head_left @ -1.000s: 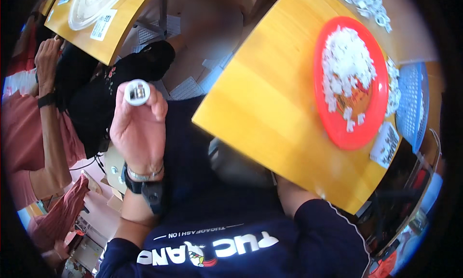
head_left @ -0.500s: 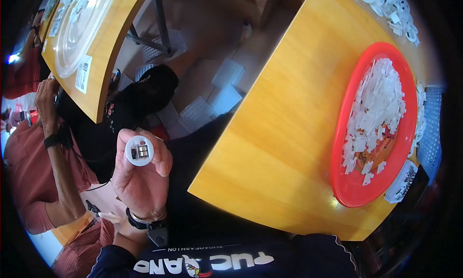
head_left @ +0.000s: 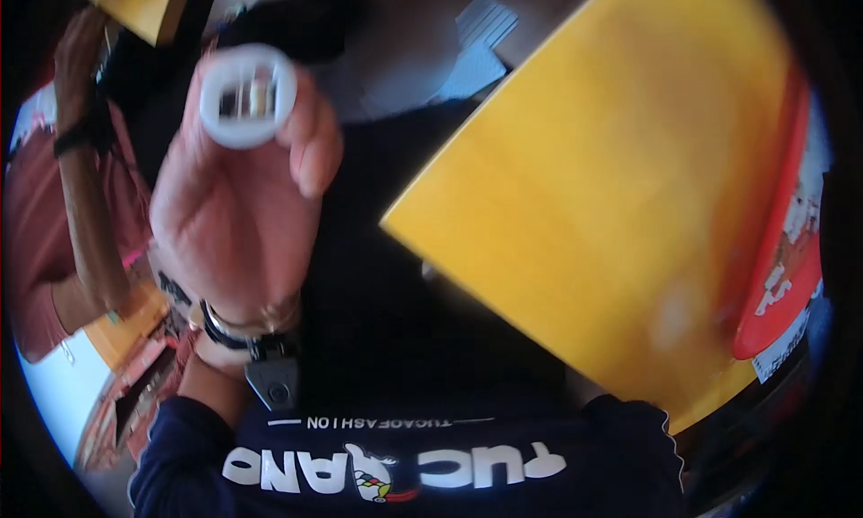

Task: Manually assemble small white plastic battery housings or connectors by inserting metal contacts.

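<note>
My left hand (head_left: 238,203) is raised palm up, its fingers closed around a small round white plastic housing (head_left: 249,96). A rectangular opening in the housing's face shows shiny metal pieces and a dark part, blurred by motion. A black strap with a small dark device (head_left: 272,381) is on my left wrist. My right hand does not show; the right sleeve (head_left: 634,442) reaches the near edge of the yellow table (head_left: 557,212), where the arm passes out of sight.
At the far right, a red tray (head_left: 780,248) with white plastic pieces is partly cut off by the rim. Another person's forearm (head_left: 90,221) is at the left, by a second yellow tabletop (head_left: 144,10). Light-coloured textured sheets (head_left: 476,64) lie on the floor beyond.
My left hand and the white housing have come closer to the camera and higher in the picture. The view has shifted, so the red tray sits farther right and partly out of frame.
</note>
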{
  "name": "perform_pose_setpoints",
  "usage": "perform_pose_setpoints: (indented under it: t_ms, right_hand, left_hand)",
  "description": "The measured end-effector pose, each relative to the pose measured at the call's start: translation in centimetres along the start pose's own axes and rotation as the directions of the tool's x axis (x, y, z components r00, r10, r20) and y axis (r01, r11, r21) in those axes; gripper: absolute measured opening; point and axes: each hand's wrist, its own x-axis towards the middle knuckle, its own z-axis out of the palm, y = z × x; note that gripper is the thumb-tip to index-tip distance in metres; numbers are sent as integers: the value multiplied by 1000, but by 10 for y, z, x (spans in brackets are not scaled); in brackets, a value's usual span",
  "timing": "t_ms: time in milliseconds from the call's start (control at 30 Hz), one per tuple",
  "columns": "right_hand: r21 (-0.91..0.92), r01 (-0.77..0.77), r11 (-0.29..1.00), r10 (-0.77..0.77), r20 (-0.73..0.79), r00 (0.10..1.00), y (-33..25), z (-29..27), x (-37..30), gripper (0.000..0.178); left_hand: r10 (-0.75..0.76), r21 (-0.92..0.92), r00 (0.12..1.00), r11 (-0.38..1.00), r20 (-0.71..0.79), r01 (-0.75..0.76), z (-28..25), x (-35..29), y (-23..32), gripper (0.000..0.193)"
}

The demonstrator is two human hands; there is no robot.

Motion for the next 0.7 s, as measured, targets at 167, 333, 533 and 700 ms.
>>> perform_pose_setpoints:
  t_ms: [167, 333, 533, 700]
  right_hand:
    - [-161, 110, 981, -116, -27, 993, 9, 12, -5, 35]
    - [-308, 206, 929, -237, -68, 969, 8, 12, -9, 35]
    - [89, -343, 935, 338, 63, 939, 61, 23, 10, 31]
    - [104, -284, 953, 284, 13, 959, 13, 15, -8, 21]
  left_hand:
    - [-55, 1, 992, 998, 113, 55, -23, -6, 3, 39]
    - [-63, 13, 985, 998, 158, 62, -30, -5, 9, 39]
    - [82, -81, 992, 994, 96, -74, -42, -20, -3, 39]
    - [178, -42, 984, 983, 28, -177, -40, -14, -15, 37]
